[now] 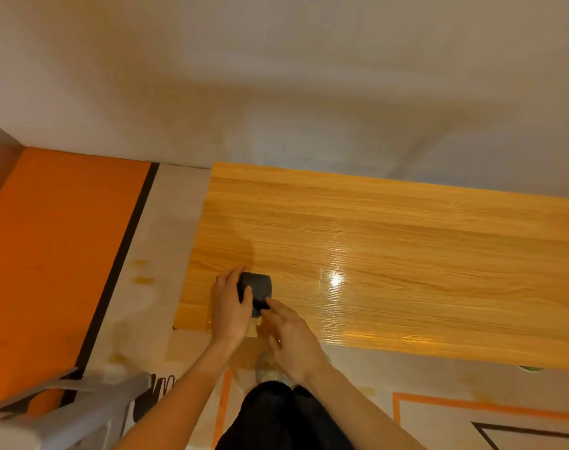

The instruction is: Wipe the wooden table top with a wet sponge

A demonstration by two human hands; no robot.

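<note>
**Dark sponge held at the near-left corner of the desk**

A dark grey sponge (pixel 255 289) is seen lying flat on the wooden desk (pixel 406 254), close to its near-left corner. The left hand (pixel 231 306) is laid over the sponge's left side, with the fingers curled round its far and near edges, so that it is gripped rather than merely covered. The right hand (pixel 292 332) is held just beside it, loosely spread, with one fingertip touching or nearly touching the sponge's near-right corner; nothing is pinched by it.

The sponge is judged to be light and soft, likely to give and squash under pressure, and heavier than it looks if well soaked. A flat grip from above, with the palm spread over the top face and the fingers wrapped over the edges, is thought best, so that the pressure is shared evenly and the underside is kept flush with the wood. If it were squeezed hard at one end, water could be wrung out in a puddle.

The desk surface is glossy, and a bright reflection is seen to the right of the hands; whether that sheen is moisture or varnish cannot be told. A wet sponge may be expected to slide readily on it.
</note>
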